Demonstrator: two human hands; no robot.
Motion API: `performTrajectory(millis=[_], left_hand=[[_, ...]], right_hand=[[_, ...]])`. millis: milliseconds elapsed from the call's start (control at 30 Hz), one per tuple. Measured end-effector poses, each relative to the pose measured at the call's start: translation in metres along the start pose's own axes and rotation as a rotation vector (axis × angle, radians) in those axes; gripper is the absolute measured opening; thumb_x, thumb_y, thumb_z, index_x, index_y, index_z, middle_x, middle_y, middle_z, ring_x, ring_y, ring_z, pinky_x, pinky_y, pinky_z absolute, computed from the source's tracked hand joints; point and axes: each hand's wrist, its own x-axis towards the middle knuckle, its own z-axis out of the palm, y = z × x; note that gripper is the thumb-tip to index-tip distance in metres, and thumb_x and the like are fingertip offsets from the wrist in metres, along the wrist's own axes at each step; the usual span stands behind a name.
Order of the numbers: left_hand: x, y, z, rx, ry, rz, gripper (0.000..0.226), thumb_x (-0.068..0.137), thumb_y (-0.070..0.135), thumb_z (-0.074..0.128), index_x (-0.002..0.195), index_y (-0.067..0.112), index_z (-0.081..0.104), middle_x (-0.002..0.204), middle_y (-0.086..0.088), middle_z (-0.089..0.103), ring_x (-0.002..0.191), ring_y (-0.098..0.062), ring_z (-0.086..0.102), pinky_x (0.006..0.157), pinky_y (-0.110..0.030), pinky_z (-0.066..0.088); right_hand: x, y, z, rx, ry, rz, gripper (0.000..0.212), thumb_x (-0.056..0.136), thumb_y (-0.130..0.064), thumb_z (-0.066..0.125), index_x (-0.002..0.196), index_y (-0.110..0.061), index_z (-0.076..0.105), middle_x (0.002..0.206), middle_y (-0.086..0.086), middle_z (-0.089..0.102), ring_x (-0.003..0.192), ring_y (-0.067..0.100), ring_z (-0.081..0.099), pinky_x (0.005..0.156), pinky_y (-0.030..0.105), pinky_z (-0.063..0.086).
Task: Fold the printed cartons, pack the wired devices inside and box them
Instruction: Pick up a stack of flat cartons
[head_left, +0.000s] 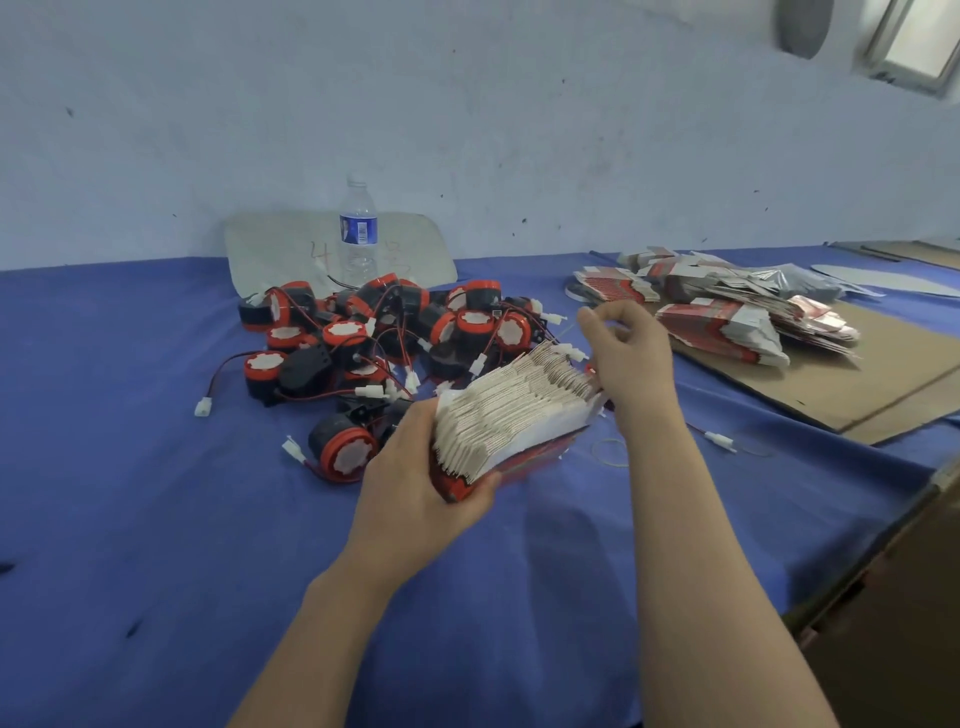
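My left hand (421, 478) grips the near end of a thick stack of flat printed cartons (514, 410), red and white, held on edge above the blue cloth. At the far end of the stack is my right hand (626, 348), fingers curled; whether they pinch a carton is hidden. Behind the stack lies a heap of wired devices (374, 338), round black bodies with red caps, red and black wires and white plugs. One device (343, 449) sits alone just left of my left hand.
More flat cartons (727, 306) are piled on a brown cardboard sheet (852, 384) at the right. A water bottle (358, 234) stands at the wall in front of a pale board (270, 249). Blue cloth (156, 493) covers the table. A rubber band (610, 449) lies near my right wrist.
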Motion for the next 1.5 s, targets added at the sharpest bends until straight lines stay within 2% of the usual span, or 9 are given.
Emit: performTrajectory(millis=[133, 333, 567, 733, 900, 1033, 1233, 1333, 1500], left_hand=[[0.001, 0.002, -0.017, -0.021, -0.064, 0.053, 0.053, 0.067, 0.042, 0.07, 0.114, 0.046, 0.046, 0.11, 0.024, 0.059, 0.103, 0.001, 0.058, 0.081, -0.013, 0.047], [0.003, 0.01, -0.023, 0.08, -0.148, 0.164, 0.05, 0.07, 0.04, 0.07, 0.11, 0.049, 0.043, 0.104, 0.025, 0.056, 0.096, 0.001, 0.057, 0.075, -0.011, 0.042], [0.003, 0.011, -0.023, 0.109, -0.165, 0.186, 0.055, 0.069, 0.034, 0.075, 0.113, 0.046, 0.042, 0.105, 0.025, 0.054, 0.094, 0.003, 0.055, 0.074, -0.008, 0.04], [0.002, 0.013, -0.017, 0.132, -0.187, 0.183, 0.058, 0.068, 0.037, 0.074, 0.116, 0.045, 0.042, 0.105, 0.024, 0.055, 0.095, 0.002, 0.056, 0.073, -0.013, 0.044], [0.002, 0.003, -0.025, -0.036, -0.15, 0.096, 0.052, 0.069, 0.04, 0.075, 0.112, 0.049, 0.047, 0.109, 0.026, 0.058, 0.101, 0.005, 0.057, 0.078, -0.007, 0.043], [0.004, -0.004, -0.03, -0.186, -0.099, 0.029, 0.063, 0.07, 0.028, 0.077, 0.111, 0.064, 0.046, 0.114, 0.036, 0.058, 0.106, 0.014, 0.054, 0.078, -0.002, 0.043], [0.003, -0.009, -0.031, -0.232, -0.072, -0.027, 0.057, 0.069, 0.029, 0.076, 0.113, 0.052, 0.048, 0.113, 0.04, 0.057, 0.107, 0.016, 0.053, 0.076, -0.001, 0.043], [0.004, -0.008, -0.031, -0.227, -0.048, -0.038, 0.06, 0.069, 0.032, 0.076, 0.11, 0.063, 0.046, 0.112, 0.041, 0.056, 0.107, 0.017, 0.052, 0.076, -0.001, 0.043], [0.003, -0.013, -0.032, -0.31, -0.031, -0.114, 0.065, 0.067, 0.036, 0.084, 0.114, 0.058, 0.046, 0.112, 0.036, 0.059, 0.107, 0.011, 0.055, 0.077, -0.006, 0.048]], right_hand=[[0.005, 0.009, -0.003, 0.161, -0.196, 0.118, 0.021, 0.094, -0.024, 0.06, 0.078, -0.015, 0.051, 0.04, -0.011, 0.028, 0.037, 0.009, 0.021, 0.039, 0.017, 0.022], [0.019, -0.001, -0.001, 0.049, -0.525, -0.063, 0.015, 0.095, -0.02, 0.059, 0.081, -0.014, 0.056, 0.044, -0.011, 0.032, 0.042, 0.01, 0.019, 0.04, 0.017, 0.021], [0.01, -0.019, -0.016, 0.172, -0.18, -0.223, 0.015, 0.096, -0.021, 0.056, 0.081, -0.02, 0.053, 0.06, 0.005, 0.034, 0.051, 0.01, 0.028, 0.05, 0.02, 0.028], [-0.003, -0.037, 0.0, 0.042, -0.356, -0.314, 0.02, 0.094, -0.026, 0.057, 0.074, -0.023, 0.056, 0.056, -0.011, 0.04, 0.05, 0.003, 0.038, 0.052, 0.013, 0.037], [0.018, 0.004, -0.005, -0.23, -0.082, 0.041, 0.02, 0.096, -0.024, 0.055, 0.086, -0.008, 0.051, 0.075, 0.004, 0.049, 0.068, 0.019, 0.043, 0.064, 0.028, 0.033], [0.02, 0.02, -0.029, 0.001, -0.249, 0.377, 0.03, 0.095, -0.019, 0.059, 0.071, -0.012, 0.043, 0.056, 0.004, 0.026, 0.047, 0.016, 0.021, 0.046, 0.023, 0.023], [0.007, -0.022, -0.059, 0.419, -0.532, 0.365, 0.036, 0.095, -0.012, 0.049, 0.062, -0.019, 0.037, 0.05, -0.009, 0.016, 0.042, 0.006, 0.009, 0.03, 0.013, 0.017], [-0.003, -0.038, -0.051, 0.8, -0.58, 0.423, 0.017, 0.083, -0.019, 0.052, 0.067, -0.017, 0.049, 0.046, -0.011, 0.019, 0.037, 0.006, 0.008, 0.028, 0.011, 0.016], [-0.002, 0.002, -0.02, 0.596, -0.31, 0.473, 0.038, 0.1, -0.013, 0.045, 0.065, -0.02, 0.03, 0.043, -0.008, 0.022, 0.033, 0.005, 0.018, 0.031, 0.017, 0.019]])
